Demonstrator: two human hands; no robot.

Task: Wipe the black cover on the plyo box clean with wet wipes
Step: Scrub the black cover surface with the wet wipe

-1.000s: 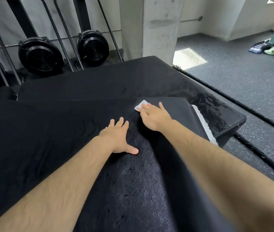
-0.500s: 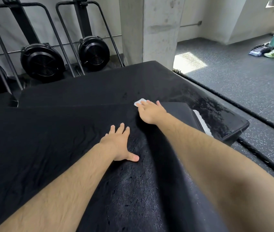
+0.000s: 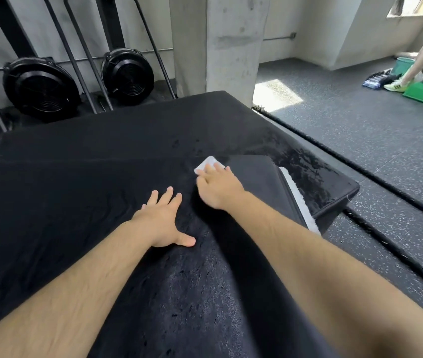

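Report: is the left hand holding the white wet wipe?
No, the left hand lies flat on the black cover; the white wet wipe is under the right hand.

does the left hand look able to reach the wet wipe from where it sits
Probably yes, but only its edge. The left hand lies flat on the black cover with bare cover between it and the wet wipe; the right hand presses on most of the wipe.

We find no legible text, label, brand, number or sign on any surface in view.
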